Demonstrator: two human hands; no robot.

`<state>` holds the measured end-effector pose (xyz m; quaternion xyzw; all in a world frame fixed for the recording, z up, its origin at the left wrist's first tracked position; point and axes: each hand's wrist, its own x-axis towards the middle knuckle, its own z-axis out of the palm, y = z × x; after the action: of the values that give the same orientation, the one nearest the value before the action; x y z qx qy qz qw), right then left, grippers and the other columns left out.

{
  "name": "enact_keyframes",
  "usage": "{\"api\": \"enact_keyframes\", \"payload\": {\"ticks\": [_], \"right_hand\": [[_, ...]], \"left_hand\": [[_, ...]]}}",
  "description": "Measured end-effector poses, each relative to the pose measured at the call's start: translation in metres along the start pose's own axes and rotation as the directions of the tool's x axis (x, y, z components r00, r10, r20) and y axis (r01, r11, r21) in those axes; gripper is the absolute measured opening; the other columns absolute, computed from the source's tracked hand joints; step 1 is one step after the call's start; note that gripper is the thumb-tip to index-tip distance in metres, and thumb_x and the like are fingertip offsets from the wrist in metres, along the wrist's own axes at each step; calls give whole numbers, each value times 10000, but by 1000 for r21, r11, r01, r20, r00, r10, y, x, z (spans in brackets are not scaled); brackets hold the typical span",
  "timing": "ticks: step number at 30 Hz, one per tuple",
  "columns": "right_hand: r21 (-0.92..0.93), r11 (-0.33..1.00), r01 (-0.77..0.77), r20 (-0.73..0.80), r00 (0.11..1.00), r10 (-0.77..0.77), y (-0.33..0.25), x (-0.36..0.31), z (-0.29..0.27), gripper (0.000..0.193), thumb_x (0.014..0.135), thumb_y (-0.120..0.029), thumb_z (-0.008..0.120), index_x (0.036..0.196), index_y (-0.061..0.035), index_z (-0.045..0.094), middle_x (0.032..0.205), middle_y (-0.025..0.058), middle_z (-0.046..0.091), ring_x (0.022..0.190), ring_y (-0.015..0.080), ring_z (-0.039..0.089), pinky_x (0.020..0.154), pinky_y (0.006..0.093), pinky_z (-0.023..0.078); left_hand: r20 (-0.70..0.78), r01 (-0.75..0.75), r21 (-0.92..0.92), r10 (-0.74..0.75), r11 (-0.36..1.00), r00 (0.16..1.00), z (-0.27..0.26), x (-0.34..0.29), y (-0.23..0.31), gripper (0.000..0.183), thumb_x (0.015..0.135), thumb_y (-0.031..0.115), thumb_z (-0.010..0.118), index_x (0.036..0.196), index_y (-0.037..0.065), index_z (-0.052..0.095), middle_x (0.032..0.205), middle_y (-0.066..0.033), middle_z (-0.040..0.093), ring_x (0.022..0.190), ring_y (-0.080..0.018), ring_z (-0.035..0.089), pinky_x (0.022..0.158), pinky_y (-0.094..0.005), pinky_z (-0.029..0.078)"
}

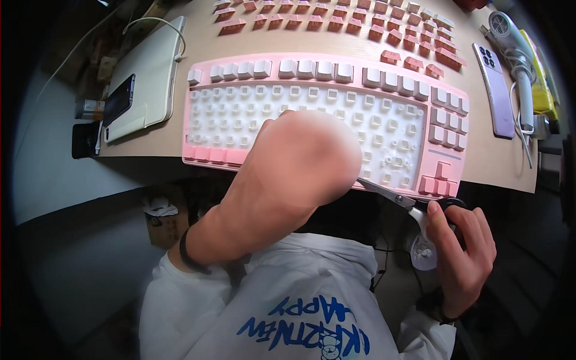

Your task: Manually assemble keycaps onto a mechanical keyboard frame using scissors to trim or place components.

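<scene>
A pink keyboard (445,153) lies along the desk's front edge. White keycaps fill its top row and right cluster, and pink ones its arrow keys and lower left, while the middle shows bare white switches. Over the keyboard's front middle is my left hand (300,159), smeared by blur, so its fingers and anything in them cannot be made out. My right hand (465,252) grips a pair of scissors (393,195) by the handles at the keyboard's front right. The blades point left toward my left hand; their tips are partly hidden behind it.
Rows of loose pink keycaps (315,23) stand behind the keyboard. To the right are a lavender phone (497,90), a hair dryer (521,63) and a yellow packet (545,90). A white tablet case (153,78) with a dark phone (120,98) on it lies left.
</scene>
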<state>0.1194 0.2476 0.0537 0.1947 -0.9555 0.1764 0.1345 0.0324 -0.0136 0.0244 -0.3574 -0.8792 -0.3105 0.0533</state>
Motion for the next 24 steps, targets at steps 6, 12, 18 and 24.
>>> {"api": "enact_keyframes", "payload": {"ticks": [6, 12, 18, 24], "right_hand": [[116, 992, -42, -61, 997, 50, 11, -8, 17, 379, 694, 69, 834, 1064, -1, 788, 857, 95, 657, 648, 178, 530, 522, 274, 377], [178, 982, -63, -130, 988, 87, 15, -24, 36, 355, 702, 62, 847, 1046, -6, 793, 809, 81, 661, 639, 169, 552, 536, 274, 393], [203, 977, -64, -154, 983, 97, 14, -25, 39, 349, 704, 68, 855, 1041, 4, 791, 801, 77, 661, 636, 165, 550, 531, 265, 390], [289, 955, -71, -172, 977, 125, 9, -32, 47, 327, 722, 98, 842, 1032, 16, 784, 789, 80, 665, 633, 171, 565, 535, 268, 406]], "left_hand": [[-11, 7, -18, -7, 1000, 1000, 5, -1, 1, 240, 807, 34, 814, 1031, 45, 728, 972, -75, 644, 882, -275, 576, 806, -386, 471], [-4, 17, -29, -17, 999, 1000, 5, -1, 1, 237, 817, 31, 801, 1039, 32, 719, 985, -94, 640, 884, -289, 573, 810, -388, 464], [-2, 12, -48, -12, 999, 1000, 4, -2, 1, 245, 827, 2, 778, 1061, 29, 710, 990, -97, 632, 882, -286, 568, 808, -388, 466], [25, 93, -112, -91, 989, 996, 0, -1, 4, 252, 825, -2, 778, 1066, 39, 715, 995, -94, 632, 879, -280, 566, 797, -380, 480]]}}
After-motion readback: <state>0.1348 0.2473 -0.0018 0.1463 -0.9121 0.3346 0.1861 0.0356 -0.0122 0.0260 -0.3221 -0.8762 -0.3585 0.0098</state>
